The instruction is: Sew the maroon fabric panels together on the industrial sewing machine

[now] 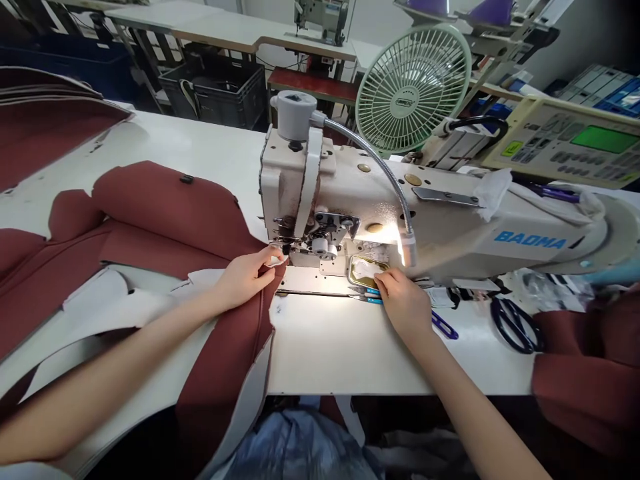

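Note:
My left hand (pixel 245 280) is closed at the edge of a maroon fabric piece (pixel 165 207), right beside the needle area of a sewing machine (pixel 345 187). A small white bit shows between its thumb and finger. The piece has a pale backing and spreads leftward, hanging over the table's front edge. My right hand (pixel 406 305) has its fingertips pinched together at the rim of a small tray (pixel 354 280) with white material in it. Blue-handled snips (pixel 371 297) lie just under those fingers, partly covered. What the right fingertips grip, if anything, is hidden.
Right of my hand lie a purple tool (pixel 445 325) and black-handled scissors (pixel 515 325). More maroon fabric (pixel 590 373) sits at the right edge. A green fan (pixel 407 93) and a control panel (pixel 570 140) stand behind the machine. Stacked maroon panels (pixel 50 127) lie far left.

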`<move>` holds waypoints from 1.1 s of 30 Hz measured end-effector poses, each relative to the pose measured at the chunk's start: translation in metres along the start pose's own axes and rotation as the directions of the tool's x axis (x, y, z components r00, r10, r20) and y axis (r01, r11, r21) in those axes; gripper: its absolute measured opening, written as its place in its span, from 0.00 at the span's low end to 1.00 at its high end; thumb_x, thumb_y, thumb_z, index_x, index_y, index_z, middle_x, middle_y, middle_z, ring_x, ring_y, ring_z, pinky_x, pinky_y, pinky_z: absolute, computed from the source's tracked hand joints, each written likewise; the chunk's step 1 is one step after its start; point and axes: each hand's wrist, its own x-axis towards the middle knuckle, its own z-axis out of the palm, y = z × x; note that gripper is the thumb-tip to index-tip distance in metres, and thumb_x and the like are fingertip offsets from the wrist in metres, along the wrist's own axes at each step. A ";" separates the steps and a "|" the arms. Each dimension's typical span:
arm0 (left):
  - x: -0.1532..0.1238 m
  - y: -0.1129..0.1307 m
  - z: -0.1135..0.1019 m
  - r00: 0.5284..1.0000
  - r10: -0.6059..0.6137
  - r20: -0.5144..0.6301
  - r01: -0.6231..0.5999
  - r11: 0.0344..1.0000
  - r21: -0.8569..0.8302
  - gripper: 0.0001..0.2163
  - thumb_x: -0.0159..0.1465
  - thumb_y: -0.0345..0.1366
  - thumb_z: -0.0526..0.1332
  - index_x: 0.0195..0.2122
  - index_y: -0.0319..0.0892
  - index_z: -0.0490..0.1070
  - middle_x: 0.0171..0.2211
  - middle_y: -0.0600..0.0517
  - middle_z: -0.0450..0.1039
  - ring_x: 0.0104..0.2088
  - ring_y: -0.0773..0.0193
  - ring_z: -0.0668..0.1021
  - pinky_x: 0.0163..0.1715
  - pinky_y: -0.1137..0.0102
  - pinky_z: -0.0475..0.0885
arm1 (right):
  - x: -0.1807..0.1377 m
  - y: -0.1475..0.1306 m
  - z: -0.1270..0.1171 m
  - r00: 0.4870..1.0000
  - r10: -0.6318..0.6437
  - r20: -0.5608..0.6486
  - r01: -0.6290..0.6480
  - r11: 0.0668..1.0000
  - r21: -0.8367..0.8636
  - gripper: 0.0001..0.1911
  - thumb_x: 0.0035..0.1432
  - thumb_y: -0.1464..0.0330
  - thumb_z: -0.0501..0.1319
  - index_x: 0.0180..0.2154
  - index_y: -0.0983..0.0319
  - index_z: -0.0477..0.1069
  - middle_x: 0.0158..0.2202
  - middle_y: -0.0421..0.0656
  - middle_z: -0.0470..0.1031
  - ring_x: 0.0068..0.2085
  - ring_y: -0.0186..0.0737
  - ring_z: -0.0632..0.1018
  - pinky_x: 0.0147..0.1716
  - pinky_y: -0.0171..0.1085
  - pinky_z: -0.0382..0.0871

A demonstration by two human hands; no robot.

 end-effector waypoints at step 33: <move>0.007 0.001 -0.010 0.997 -0.001 0.083 0.031 0.932 -0.362 0.17 0.67 0.49 0.55 0.30 0.41 0.70 0.31 0.54 0.72 0.34 0.63 0.73 0.37 0.71 0.67 | 0.046 -0.157 -0.005 0.961 -0.275 -0.021 0.193 0.619 0.762 0.06 0.63 0.67 0.61 0.34 0.60 0.75 0.35 0.40 0.73 0.28 0.32 0.72 0.29 0.32 0.65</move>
